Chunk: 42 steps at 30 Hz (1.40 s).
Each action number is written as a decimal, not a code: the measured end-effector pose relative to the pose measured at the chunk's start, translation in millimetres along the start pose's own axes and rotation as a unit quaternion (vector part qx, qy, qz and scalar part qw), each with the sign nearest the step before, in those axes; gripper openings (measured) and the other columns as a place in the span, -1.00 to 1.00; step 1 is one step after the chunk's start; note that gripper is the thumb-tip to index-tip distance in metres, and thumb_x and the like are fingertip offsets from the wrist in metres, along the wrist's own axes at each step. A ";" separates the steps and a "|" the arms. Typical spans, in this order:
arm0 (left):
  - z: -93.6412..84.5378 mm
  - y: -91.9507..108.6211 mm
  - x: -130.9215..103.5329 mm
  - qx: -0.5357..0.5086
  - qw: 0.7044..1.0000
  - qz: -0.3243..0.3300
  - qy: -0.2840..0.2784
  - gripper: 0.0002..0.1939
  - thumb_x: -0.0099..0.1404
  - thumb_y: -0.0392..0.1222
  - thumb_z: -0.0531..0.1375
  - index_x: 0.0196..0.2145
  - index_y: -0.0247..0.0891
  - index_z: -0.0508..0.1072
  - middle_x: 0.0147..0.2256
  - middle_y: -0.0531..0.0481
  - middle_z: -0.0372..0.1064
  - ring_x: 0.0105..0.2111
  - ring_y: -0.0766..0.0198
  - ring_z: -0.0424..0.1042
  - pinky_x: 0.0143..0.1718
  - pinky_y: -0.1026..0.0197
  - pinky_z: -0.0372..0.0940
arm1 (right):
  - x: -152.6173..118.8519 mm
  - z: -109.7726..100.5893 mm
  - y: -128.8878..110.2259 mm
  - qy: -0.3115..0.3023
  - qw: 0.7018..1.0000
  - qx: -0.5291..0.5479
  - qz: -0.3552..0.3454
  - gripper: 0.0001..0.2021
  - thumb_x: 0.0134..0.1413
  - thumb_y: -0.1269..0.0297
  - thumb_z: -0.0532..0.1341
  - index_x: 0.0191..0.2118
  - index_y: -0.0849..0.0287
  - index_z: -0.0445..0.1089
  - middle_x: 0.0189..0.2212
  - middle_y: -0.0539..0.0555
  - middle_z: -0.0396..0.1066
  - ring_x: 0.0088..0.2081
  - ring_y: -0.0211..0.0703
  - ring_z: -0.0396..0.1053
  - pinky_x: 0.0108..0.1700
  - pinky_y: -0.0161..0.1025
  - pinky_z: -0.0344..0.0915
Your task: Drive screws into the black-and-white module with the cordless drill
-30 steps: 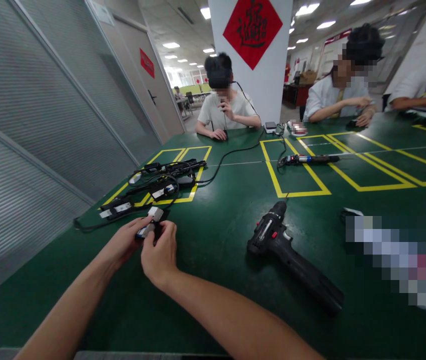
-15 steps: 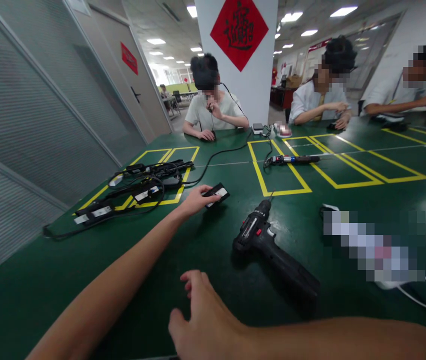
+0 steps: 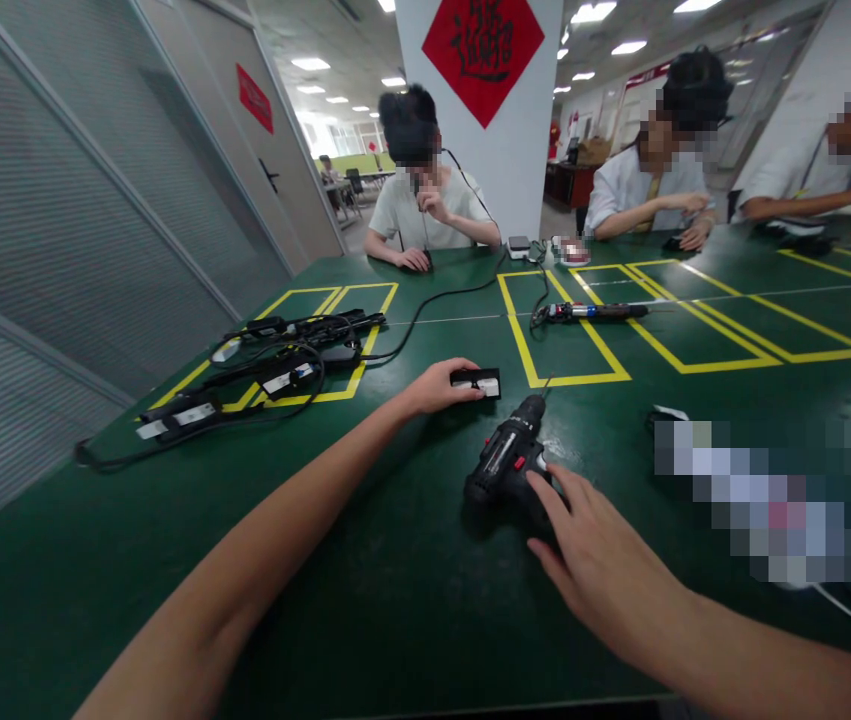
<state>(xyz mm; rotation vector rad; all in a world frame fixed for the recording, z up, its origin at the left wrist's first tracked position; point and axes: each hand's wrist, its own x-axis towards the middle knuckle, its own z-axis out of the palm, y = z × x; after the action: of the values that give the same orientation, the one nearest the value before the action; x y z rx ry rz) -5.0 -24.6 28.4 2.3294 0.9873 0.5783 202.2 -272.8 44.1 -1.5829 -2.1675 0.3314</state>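
Pinching the box (image 3: 483, 380) with the left hand (image 3: 442, 387), near the tip of the drill (image 3: 504, 455). Curving the right hand (image 3: 599, 535), loosely open, over its handle, well apart from the left.

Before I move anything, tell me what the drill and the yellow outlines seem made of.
The drill looks like hard plastic, mostly matte black, judging by its dull, moulded-looking body. The yellow outlines are probably adhesive tape, given their flat, even strips; paint remains possible.
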 end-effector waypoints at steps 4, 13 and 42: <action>4.3 -1.3 0.8 0.030 0.997 0.063 0.026 -0.52 0.12 0.04 0.20 -0.05 -0.27 0.38 -0.07 -0.13 0.33 -0.08 0.16 0.34 0.01 0.08 0.23 | 5.7 -3.6 -1.1 -0.045 0.998 -0.049 -0.009 -0.40 0.03 0.35 0.16 0.24 0.29 0.15 0.14 0.41 0.22 0.02 0.32 0.30 -0.07 0.23 0.32; 14.1 -4.7 -8.0 0.037 0.992 0.099 0.065 -0.50 0.19 0.03 0.15 0.02 -0.27 0.27 0.02 -0.19 0.23 0.05 0.09 0.23 0.12 -0.03 0.15 | 21.1 -8.6 1.7 -0.112 0.986 -0.122 0.010 -0.22 -0.10 0.39 0.21 0.30 0.34 0.01 0.16 0.49 0.19 -0.08 0.33 0.39 -0.18 0.14 0.42; 23.4 -7.7 -13.7 0.066 0.986 0.097 0.117 -0.50 0.19 0.03 0.16 0.03 -0.24 0.22 0.05 -0.19 0.16 0.09 0.09 0.21 0.13 -0.03 0.15 | 36.5 -5.6 32.5 -0.122 0.989 -0.035 0.071 -0.15 0.01 0.16 0.17 0.35 0.04 -0.31 0.10 0.26 0.27 -0.24 0.16 0.49 -0.22 0.08 0.42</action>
<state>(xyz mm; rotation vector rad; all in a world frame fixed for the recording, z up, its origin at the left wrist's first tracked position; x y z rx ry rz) -4.5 -37.6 3.4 2.5368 0.9326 0.9059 223.0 -228.2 42.3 -1.8244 -2.2709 0.5237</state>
